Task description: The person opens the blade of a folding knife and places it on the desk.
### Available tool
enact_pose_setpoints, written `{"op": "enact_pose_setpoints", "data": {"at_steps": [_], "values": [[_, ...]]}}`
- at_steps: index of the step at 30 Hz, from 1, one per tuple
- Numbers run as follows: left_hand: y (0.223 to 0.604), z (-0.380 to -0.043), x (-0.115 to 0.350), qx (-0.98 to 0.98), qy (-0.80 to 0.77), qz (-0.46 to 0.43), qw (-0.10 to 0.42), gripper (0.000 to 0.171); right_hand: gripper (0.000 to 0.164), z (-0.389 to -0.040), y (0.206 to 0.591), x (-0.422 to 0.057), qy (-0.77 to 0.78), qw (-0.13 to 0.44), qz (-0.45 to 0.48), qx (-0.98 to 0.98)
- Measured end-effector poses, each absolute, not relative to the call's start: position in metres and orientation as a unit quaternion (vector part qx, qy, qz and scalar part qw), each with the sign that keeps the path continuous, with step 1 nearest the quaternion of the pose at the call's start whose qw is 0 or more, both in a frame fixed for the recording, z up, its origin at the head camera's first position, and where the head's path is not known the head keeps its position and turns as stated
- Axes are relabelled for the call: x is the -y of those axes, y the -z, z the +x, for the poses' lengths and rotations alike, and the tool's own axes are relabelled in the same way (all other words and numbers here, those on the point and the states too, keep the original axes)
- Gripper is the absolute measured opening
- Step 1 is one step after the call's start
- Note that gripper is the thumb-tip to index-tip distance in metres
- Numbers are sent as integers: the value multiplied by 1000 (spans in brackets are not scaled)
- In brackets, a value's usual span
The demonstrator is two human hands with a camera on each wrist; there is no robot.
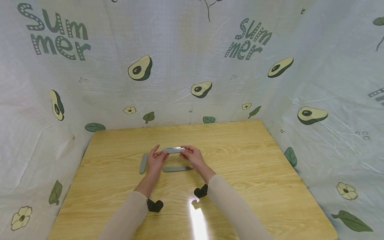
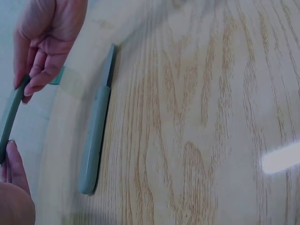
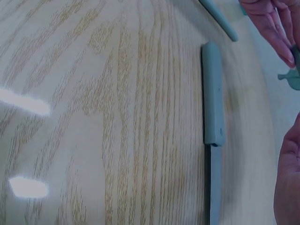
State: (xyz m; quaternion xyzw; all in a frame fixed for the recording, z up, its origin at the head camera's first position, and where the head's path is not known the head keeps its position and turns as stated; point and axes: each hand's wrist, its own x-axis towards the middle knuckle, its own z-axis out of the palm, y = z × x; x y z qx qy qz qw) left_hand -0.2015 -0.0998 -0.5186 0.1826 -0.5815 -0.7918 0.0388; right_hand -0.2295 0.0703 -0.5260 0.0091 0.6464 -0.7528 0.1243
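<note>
A grey-green knife is held level just above the wooden table, one end in each hand. My left hand pinches its left end and my right hand pinches its right end. The left wrist view shows the held knife as a thin green bar between the right hand's fingers and the left hand's fingers. A second knife lies flat just below the hands, also seen as knife and knife. A third knife lies left of my left hand.
Cloth walls printed with avocados close in the table on three sides. A bright glare streak lies on the wood between my forearms. Black wrist mounts sit under both sleeves.
</note>
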Motion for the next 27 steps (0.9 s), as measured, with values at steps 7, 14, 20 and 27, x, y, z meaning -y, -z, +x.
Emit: {"op": "enact_pose_setpoints", "data": {"at_steps": [7,14,20,27], "values": [[520,-199,102,585,793,168,33,56,35,-229,526,-74,762,122,6,-636],[523,-198,99,585,796,152,23,35,37,-229,526,-77,770,109,4,-628],[525,-196,96,589,797,131,16,29,34,-228,525,-81,762,126,-4,-635],[522,-195,97,611,785,103,-26,26,25,-228,522,-83,709,137,-47,-690]]}}
